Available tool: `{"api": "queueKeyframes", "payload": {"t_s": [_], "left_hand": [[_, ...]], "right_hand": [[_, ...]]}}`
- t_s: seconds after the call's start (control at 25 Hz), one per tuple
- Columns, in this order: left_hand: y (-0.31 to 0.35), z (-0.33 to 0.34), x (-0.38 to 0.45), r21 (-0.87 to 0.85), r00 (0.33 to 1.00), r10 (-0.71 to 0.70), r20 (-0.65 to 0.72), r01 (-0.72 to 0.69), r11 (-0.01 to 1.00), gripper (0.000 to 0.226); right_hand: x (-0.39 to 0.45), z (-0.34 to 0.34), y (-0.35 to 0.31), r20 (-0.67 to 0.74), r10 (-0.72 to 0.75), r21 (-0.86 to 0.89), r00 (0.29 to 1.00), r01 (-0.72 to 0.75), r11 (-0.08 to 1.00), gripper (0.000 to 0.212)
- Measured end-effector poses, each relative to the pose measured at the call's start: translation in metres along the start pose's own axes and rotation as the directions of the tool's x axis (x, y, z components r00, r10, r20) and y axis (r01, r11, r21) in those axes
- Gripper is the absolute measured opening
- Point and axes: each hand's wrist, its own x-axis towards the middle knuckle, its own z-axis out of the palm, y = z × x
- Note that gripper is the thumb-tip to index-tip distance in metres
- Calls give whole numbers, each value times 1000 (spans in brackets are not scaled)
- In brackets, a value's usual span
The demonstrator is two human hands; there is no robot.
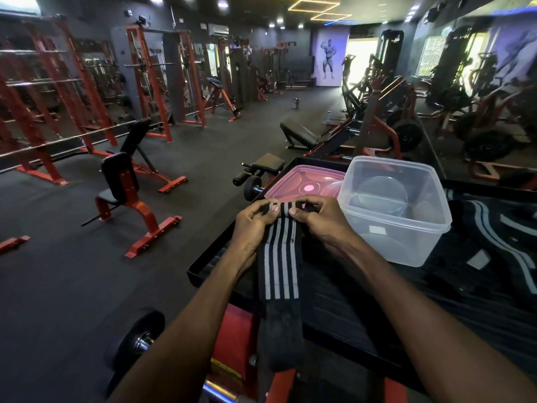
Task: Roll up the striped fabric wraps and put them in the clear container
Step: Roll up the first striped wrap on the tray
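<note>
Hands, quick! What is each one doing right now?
Left hand: closed on the top end of the striped wrap, pinching it.
Right hand: closed on the same end of the wrap, pinching it.

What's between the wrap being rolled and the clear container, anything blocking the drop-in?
Nothing visible. The clear container stands open-topped just right of the right hand; its pink lid lies off to its left. Both hands hold the striped wrap.
</note>
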Motion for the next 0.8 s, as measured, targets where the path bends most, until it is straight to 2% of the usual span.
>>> {"api": "queueKeyframes", "payload": {"t_s": [0.08, 0.24, 0.36, 0.48, 0.64, 0.8], "left_hand": [[0, 2, -1, -24, 1000, -17, 8, 18, 1000, 13], [-4, -2, 1, -51, 1000, 18, 0, -18, 999, 14], [-4, 0, 3, -115, 999, -36, 34, 39, 993, 15], [-3, 3, 3, -111, 995, -90, 45, 95, 989, 21], [-2, 2, 1, -59, 1000, 6, -9, -7, 998, 17], [-3, 2, 2, -84, 1000, -6, 15, 7, 996, 19]], "right_hand": [[0, 0, 0, -16, -30, 2, 999, 30, 1000, 27], [-4, 2, -4, 22, 21, 25, 1000, -22, 999, 16], [-1, 1, -2, -23, 14, 26, 1000, -13, 1000, 15], [-1, 1, -1, -6, -51, -21, 999, 51, 999, 27], [-1, 3, 0, 43, -14, 40, 999, 12, 999, 25], [1, 4, 1, -8, -35, -46, 999, 34, 998, 25]]}}
